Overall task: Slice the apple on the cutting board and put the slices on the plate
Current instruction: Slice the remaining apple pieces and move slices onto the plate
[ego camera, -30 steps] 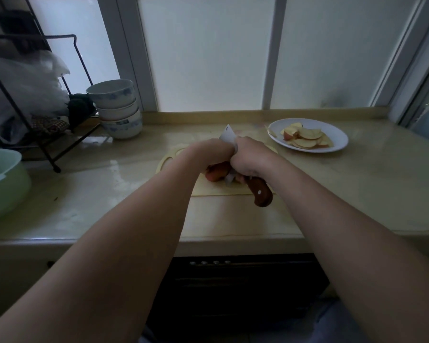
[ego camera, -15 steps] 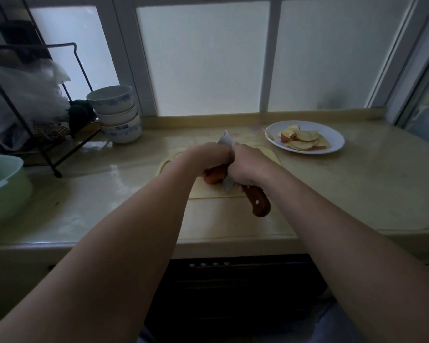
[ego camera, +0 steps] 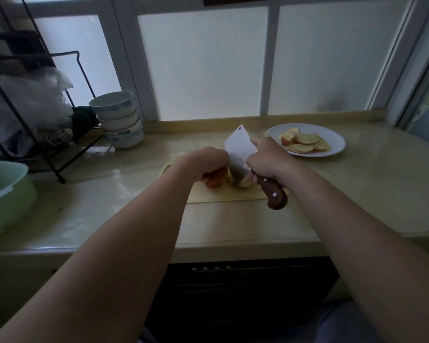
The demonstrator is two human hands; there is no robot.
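The left hand [ego camera: 209, 164] is curled over the apple [ego camera: 214, 180], holding it down on the board [ego camera: 228, 196]; only the apple's red-orange near side shows under the knuckles. The right hand [ego camera: 268, 162] grips the knife [ego camera: 238, 154] by its brown riveted handle, with the forefinger stretched straight against the blade's far side. The two hands are close together, with only the blade between them. The wide blade stands nearly upright, its tip tilted away toward the window, and its lower edge is down among the fruit just right of the apple. A few pale cut pieces [ego camera: 245, 182] lie on the board at the foot of the blade – whether the edge rests on them or on the board itself I cannot tell, as the light is dim there.

The board lies on the beige counter [ego camera: 369, 194], mostly hidden by the forearms. Beyond the right hand and a little to its right, near the window ledge, sits the white plate [ego camera: 336, 141], holding a loose heap of slices [ego camera: 305, 144] – pale flesh with red skin at the edges.

At the back left stands a stack of white bowls [ego camera: 119, 120] with blue markings, next to a black wire rack [ego camera: 35, 107] holding a crumpled plastic bag. A pale green basin [ego camera: 5, 191] sits at the far left edge of the counter.
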